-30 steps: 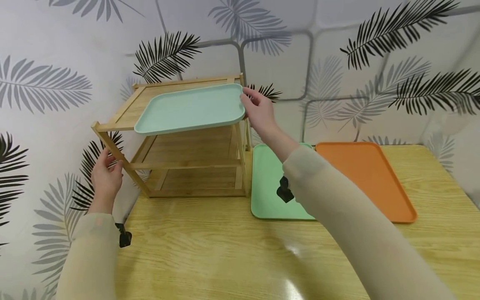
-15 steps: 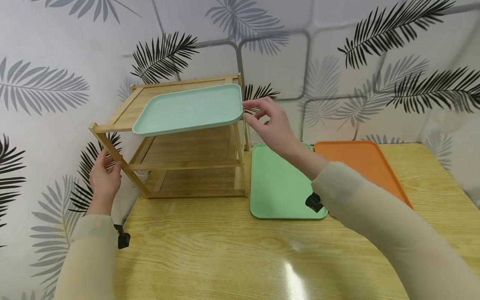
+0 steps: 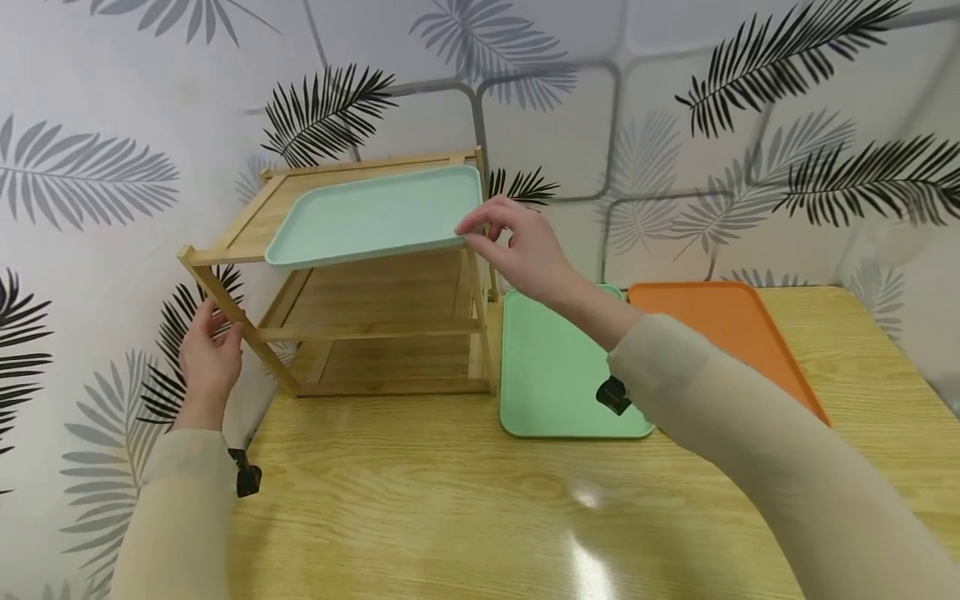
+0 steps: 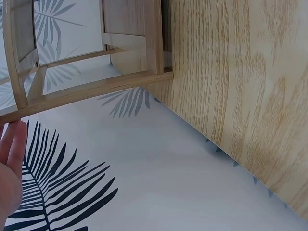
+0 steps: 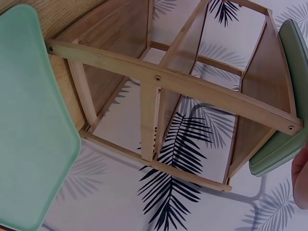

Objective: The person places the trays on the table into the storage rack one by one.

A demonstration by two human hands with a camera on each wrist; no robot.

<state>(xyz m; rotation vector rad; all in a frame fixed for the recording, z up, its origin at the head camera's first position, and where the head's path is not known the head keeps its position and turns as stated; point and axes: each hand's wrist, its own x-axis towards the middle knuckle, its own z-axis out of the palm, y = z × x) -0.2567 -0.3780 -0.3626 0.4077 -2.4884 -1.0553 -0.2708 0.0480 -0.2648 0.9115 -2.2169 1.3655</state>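
Observation:
A pale mint tray (image 3: 382,212) lies slantwise on the top shelf of a three-tier wooden rack (image 3: 375,329), its near side overlapping the rack's front edge. My right hand (image 3: 521,250) pinches the tray's near right corner between thumb and index finger. In the right wrist view, the tray's green underside (image 5: 293,67) shows along the top shelf, with part of the hand (image 5: 301,180) at the frame's right edge. My left hand (image 3: 210,354) is at the rack's front left post (image 3: 240,312). In the left wrist view, its fingertips (image 4: 18,132) touch that post.
A green tray (image 3: 570,367) lies on the wood-grain table (image 3: 420,492) just right of the rack. Beyond it lies an orange tray (image 3: 705,333), partly behind my right sleeve. A leaf-patterned wall (image 3: 660,83) stands behind and to the left.
The right hand let go of the tray's right edge, drew back, then moved left to its near right corner. That corner has shifted slightly left. The left hand stays at the post.

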